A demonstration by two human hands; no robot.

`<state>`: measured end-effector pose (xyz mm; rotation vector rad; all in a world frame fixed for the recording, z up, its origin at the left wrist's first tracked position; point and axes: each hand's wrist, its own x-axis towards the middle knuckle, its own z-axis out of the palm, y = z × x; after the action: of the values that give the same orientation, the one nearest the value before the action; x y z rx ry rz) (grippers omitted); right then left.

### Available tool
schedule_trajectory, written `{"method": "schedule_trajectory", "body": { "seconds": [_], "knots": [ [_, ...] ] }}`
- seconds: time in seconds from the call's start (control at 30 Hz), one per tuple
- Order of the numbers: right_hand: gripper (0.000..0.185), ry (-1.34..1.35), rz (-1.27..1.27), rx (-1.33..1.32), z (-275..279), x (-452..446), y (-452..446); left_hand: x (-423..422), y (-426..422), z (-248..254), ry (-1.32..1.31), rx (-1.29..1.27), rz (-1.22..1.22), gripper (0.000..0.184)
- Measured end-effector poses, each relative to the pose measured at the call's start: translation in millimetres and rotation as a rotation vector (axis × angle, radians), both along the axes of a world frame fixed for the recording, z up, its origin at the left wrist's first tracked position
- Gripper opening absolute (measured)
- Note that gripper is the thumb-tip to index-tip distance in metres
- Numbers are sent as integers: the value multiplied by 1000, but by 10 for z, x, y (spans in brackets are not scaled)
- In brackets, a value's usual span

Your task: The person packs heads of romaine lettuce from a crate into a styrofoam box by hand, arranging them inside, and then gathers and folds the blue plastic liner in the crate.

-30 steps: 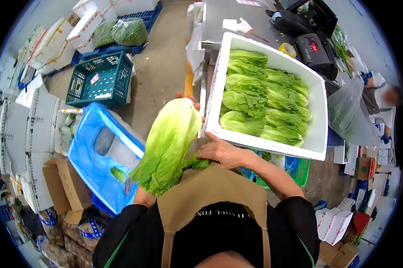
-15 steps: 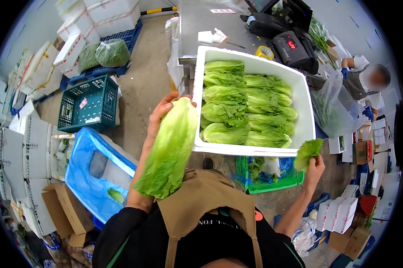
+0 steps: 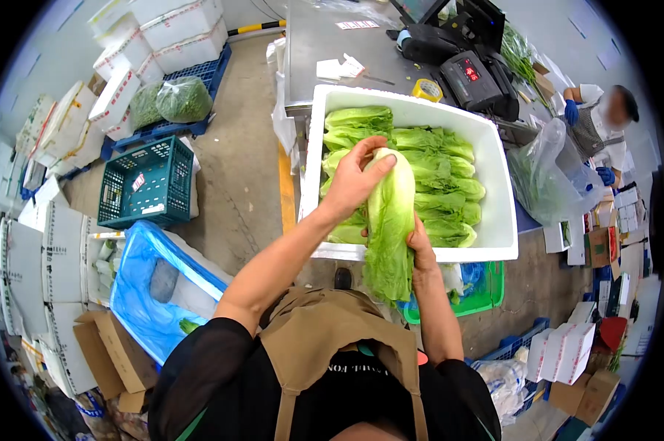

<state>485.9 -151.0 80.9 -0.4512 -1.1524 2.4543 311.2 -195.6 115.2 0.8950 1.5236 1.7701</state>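
A head of romaine lettuce [image 3: 392,213] is held between my two hands, over the near part of a white foam box [image 3: 497,176]. Its pale base points away from me and the leafy end hangs over the near rim. My left hand [image 3: 360,176] grips it near the base, thumb on top. Lower down, my right hand [image 3: 420,246] is closed around its right side, the fingers partly hidden behind the leaves. Rows of more romaine lettuce [image 3: 442,176] fill the box beneath.
Behind the box, a metal table [image 3: 310,44] carries yellow tape [image 3: 427,90] and a scale [image 3: 468,73]. A green crate [image 3: 494,290] sits below right. To the left stand a blue-lined bin [image 3: 137,257] and a dark green crate [image 3: 144,180]. A person [image 3: 600,125] in blue gloves works at right.
My left hand has carried the romaine lettuce rightward over the box. My right hand has come in from the right and grips it too; the loose leaf it held is no longer visible.
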Motion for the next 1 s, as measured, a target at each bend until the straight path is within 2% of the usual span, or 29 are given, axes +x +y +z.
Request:
{"method": "schedule_trajectory", "body": {
  "seconds": [0.07,0.1,0.2,0.27,0.3,0.4,0.5,0.6,0.63,0.8,0.87,1.0],
  "knots": [
    [94,70,55,-206,-120,112,103,-263,119,-235,26,-53,-21,49],
    [88,92,29,-300,-101,155,122,-445,178,-454,207,-205,5,46],
    [92,136,-29,-164,-73,289,407,-688,260,-1038,531,-664,-104,39],
    [98,41,-87,112,76,404,776,-528,326,-1179,729,-910,-304,33],
    [107,-66,-81,200,203,461,892,-447,288,-1079,759,-945,-269,31],
    [113,-118,-224,526,260,399,1270,-383,50,-940,933,-787,-221,29],
    [117,-190,-123,851,345,139,1614,-337,-156,-743,789,-611,-238,33],
    [116,-372,24,1220,409,-233,1782,-197,-293,-783,985,-343,-150,32],
    [115,-376,89,1289,435,-385,1767,-127,-341,-821,956,-324,-139,26],
    [105,-237,498,1693,284,-931,1499,221,-641,-731,1171,-284,-55,33],
    [103,-301,706,1934,154,-1072,1292,236,-698,-731,1192,-242,-54,34],
    [101,-237,529,1967,-515,-1023,1296,186,-776,-820,1177,-153,-30,38]
  ]
}}
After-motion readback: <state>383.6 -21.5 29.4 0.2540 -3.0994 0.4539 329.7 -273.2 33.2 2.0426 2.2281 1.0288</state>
